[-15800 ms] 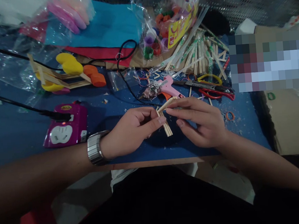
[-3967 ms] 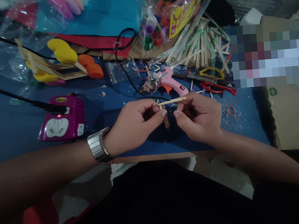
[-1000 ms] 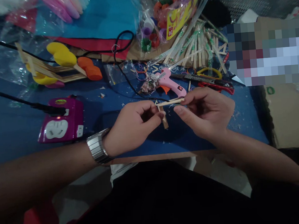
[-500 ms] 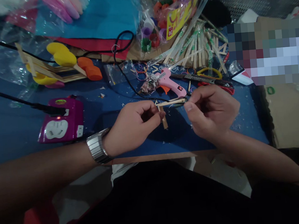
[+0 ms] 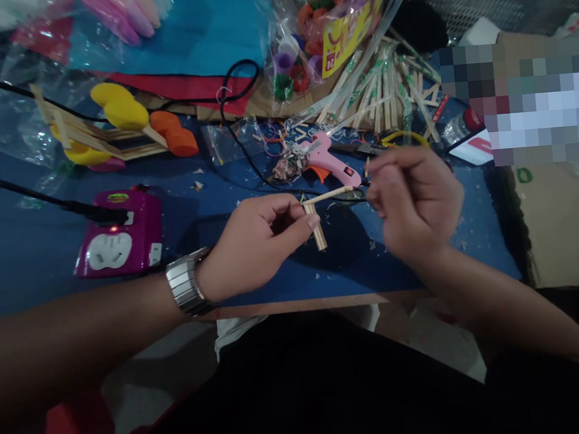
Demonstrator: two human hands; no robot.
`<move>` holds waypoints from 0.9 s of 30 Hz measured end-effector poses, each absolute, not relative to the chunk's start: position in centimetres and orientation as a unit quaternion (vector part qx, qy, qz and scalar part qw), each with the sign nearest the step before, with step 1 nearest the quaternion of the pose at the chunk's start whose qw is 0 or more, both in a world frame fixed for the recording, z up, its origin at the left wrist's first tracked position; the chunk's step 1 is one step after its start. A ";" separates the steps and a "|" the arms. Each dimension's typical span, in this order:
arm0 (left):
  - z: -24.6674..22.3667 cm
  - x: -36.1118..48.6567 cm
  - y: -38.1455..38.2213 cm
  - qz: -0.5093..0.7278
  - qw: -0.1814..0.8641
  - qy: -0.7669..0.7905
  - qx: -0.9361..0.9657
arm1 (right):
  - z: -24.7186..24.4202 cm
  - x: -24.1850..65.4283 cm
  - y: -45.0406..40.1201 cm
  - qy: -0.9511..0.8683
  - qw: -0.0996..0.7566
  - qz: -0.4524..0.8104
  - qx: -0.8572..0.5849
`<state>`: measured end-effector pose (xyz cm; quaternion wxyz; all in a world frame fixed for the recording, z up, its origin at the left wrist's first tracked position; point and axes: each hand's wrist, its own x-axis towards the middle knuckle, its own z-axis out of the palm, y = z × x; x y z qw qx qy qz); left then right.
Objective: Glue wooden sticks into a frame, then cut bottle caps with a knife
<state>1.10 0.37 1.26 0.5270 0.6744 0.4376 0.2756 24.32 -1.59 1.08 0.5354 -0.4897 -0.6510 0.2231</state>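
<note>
My left hand [image 5: 266, 239], with a metal watch [image 5: 187, 284] on its wrist, pinches a small wooden stick piece [image 5: 319, 231] between thumb and index finger. One stick of it points right and slightly up; a short, thicker part hangs down below the fingertips. My right hand [image 5: 413, 200] hovers to the right, apart from the sticks, its fingers curled and somewhat blurred; whether anything small is between them is hidden. Just beyond the hands a pink glue gun [image 5: 335, 162] lies on the blue table [image 5: 255, 286].
A purple power adapter [image 5: 139, 219] with a plugged cable stands at left. Behind it is a stick frame with yellow [image 5: 123, 108] and orange pieces [image 5: 177, 135]. Wooden sticks [image 5: 383, 92] and a bag of coloured rings [image 5: 300, 62] lie at the back. Cardboard [image 5: 566, 228] is at right.
My right hand has let go of the stick's right end and moved right and up. The stick now tilts up slightly more. My left hand stays nearly in place.
</note>
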 end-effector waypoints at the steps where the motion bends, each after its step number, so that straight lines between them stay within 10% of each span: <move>1: 1.4 1.1 0.4 0.278 0.530 0.434 0.673 | 1.0 24.3 -1.4 -0.667 0.540 0.206 -0.469; 27: 1.4 1.2 0.1 0.296 0.551 0.391 0.675 | 0.9 22.9 -1.4 -0.825 0.372 0.185 -0.383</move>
